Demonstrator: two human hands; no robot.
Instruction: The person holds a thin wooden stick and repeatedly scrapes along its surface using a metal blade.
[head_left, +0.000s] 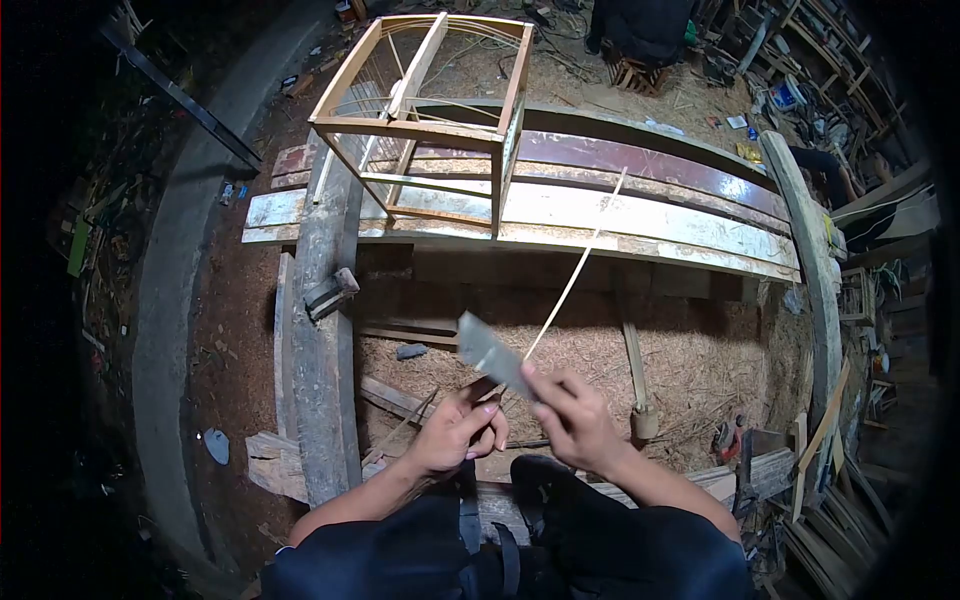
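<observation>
My right hand (575, 415) is closed around the near end of a broad grey knife blade (488, 352), which points up and left and is blurred. A long, thin pale strip (580, 265), like bamboo or wood, slants from the plank bench down to the blade. Its lower end is hidden behind the blade and fingers. Closed with curled fingers, my left hand (460, 432) sits just below and left of the blade, in line with the strip and apparently pinching its lower end. A dark piece shows beside the left fingertips.
A wooden frame (410, 126) with thin rods stands on the plank bench (650, 222). A thick beam (325, 400) runs along the left, with a block (332, 292) on it. A mallet (645, 420) lies on the shavings-covered ground. Wood scraps (820, 535) pile up at right.
</observation>
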